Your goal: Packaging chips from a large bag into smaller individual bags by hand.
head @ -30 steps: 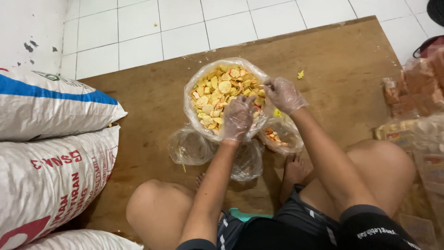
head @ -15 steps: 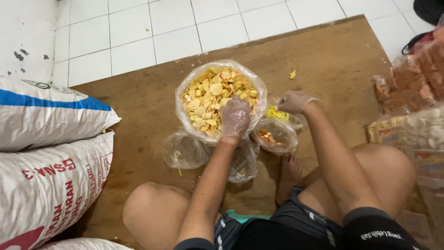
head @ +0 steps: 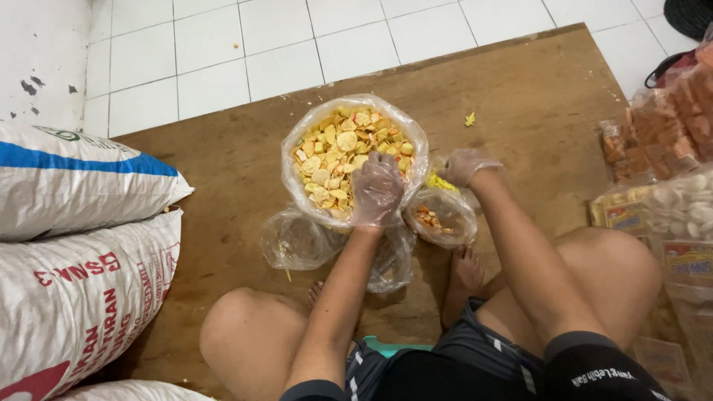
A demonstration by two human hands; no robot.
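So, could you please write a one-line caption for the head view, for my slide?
Gloved left hand in a big clear bag of yellow crackers, gloved right hand over a small bag, on a wooden board.

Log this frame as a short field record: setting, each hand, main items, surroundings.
setting: person seated on a wooden board over white tile floor
left hand: in a thin plastic glove, at the near rim of the big bag of yellow crackers
right hand: gloved, over the small open bag
surroundings: white sacks on the left, packed snack bags on the right
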